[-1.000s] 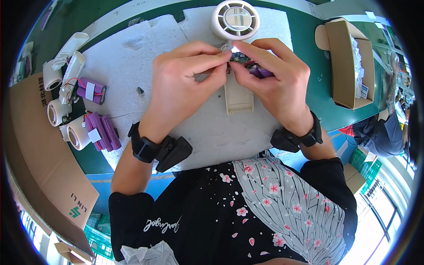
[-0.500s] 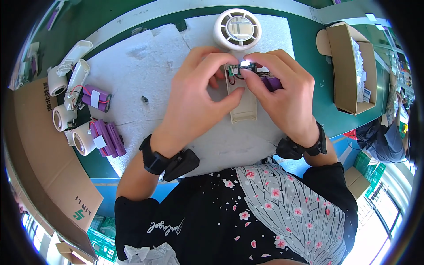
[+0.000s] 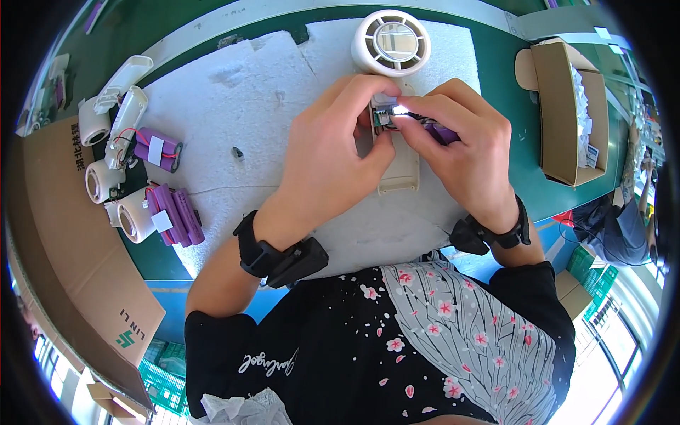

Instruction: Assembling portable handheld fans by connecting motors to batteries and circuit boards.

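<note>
A white handheld fan (image 3: 380, 62) lies on the foam sheet, its round head farthest from me and its handle shell (image 3: 399, 173) opened toward me. Over the shell sits a small green circuit board (image 3: 383, 117) with a bright white light glowing at its right end. My left hand (image 3: 333, 142) closes thumb and forefinger about the board's left part. With thumb and forefinger, my right hand (image 3: 467, 134) pinches the board's lit end. Beneath the right fingers shows a purple battery pack (image 3: 443, 133), partly hidden, with dark wires beside it.
At the left lie several opened white fans (image 3: 134, 216) and purple battery packs (image 3: 173, 216) with red wires. A cardboard box (image 3: 556, 113) with white packets stands at the right. A small dark piece (image 3: 237, 152) rests on the foam sheet (image 3: 241, 92). A large carton (image 3: 71, 234) lines the left edge.
My left thumb has come in from beside the shell to the circuit board. Both hands stay at the board, whose light shines in both frames. The view has shifted slightly.
</note>
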Motion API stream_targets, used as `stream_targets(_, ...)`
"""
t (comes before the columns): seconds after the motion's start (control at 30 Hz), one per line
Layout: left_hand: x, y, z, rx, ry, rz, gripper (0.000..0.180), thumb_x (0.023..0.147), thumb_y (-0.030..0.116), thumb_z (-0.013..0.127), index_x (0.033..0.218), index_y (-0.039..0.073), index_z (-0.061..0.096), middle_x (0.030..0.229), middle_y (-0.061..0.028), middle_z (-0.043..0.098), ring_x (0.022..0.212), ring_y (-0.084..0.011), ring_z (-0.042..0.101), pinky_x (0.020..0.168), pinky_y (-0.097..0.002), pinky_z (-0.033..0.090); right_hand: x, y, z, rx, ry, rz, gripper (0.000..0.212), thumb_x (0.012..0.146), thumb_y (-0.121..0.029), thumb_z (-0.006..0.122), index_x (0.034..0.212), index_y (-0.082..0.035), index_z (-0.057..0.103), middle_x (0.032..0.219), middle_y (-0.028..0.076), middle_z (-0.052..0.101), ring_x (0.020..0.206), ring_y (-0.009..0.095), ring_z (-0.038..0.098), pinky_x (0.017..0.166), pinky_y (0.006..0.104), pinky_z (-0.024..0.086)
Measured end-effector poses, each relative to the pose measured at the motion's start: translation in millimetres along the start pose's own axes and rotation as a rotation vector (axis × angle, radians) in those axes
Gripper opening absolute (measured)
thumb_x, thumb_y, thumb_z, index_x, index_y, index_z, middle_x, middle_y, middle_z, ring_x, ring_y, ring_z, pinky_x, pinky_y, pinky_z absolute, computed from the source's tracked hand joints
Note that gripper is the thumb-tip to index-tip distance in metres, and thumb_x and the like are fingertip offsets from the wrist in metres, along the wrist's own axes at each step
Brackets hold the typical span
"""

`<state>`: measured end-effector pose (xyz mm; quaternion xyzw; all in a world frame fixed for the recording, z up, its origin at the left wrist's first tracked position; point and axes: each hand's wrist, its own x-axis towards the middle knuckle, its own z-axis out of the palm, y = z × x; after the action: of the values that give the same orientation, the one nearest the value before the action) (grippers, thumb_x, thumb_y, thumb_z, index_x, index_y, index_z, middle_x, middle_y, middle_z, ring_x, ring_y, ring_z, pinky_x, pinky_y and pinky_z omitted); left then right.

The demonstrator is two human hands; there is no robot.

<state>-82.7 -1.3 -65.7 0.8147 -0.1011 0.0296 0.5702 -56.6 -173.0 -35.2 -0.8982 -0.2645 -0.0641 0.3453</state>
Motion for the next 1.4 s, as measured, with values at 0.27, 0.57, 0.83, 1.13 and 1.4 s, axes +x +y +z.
stream_targets(0.27,0,4,0,-0.012,0.018,-0.059,0.034,0.072,0.000,0.065,0.105,0.007,0.060,0.089,-0.0072,0.063,0.066,-0.0196,0.060,0.060,-0.0306,0.050,-2,-2,4,-0.030,0.059,-0.042,0.022,0.071,-0.006,0.080,0.092,-0.004,0.072,0.082,0.007,0.063,0.066,0.017,0.062,0.058,0.0262,0.051)
stream_targets(0.57,-2,2,5,-0.060,0.070,-0.086,0.035,0.073,0.000,0.066,0.107,0.009,0.061,0.082,-0.0069,0.063,0.063,-0.0185,0.063,0.059,-0.0302,0.051,1,-5,7,-0.010,0.086,0.012,0.021,0.072,-0.004,0.079,0.091,-0.005,0.071,0.082,0.006,0.063,0.066,0.017,0.063,0.059,0.0255,0.050)
stream_targets(0.83,-2,0,3,-0.072,0.011,-0.120,0.040,0.078,-0.001,0.067,0.116,0.009,0.059,0.079,-0.0053,0.064,0.068,-0.0103,0.063,0.064,-0.0236,0.051,0,-2,8,-0.019,0.100,0.003,0.020,0.072,-0.004,0.079,0.091,-0.004,0.071,0.081,0.007,0.064,0.066,0.017,0.063,0.059,0.0260,0.050)
stream_targets(1.13,-2,-2,-1,-0.127,-0.012,-0.095,0.037,0.081,-0.001,0.065,0.118,0.006,0.059,0.083,-0.0063,0.066,0.071,-0.0093,0.063,0.068,-0.0232,0.052,0,-3,8,-0.074,0.085,-0.022,0.019,0.073,-0.005,0.079,0.091,-0.003,0.071,0.082,0.007,0.064,0.067,0.019,0.063,0.060,0.0267,0.050)
stream_targets(1.4,6,-4,-15,-0.139,-0.118,-0.007,0.027,0.091,0.000,0.057,0.117,0.005,0.066,0.102,-0.0092,0.069,0.083,-0.0101,0.063,0.073,-0.0240,0.052,6,-1,3,-0.008,0.053,0.052,0.016,0.077,-0.006,0.075,0.089,-0.001,0.066,0.082,0.008,0.064,0.064,0.017,0.061,0.060,0.0262,0.050)
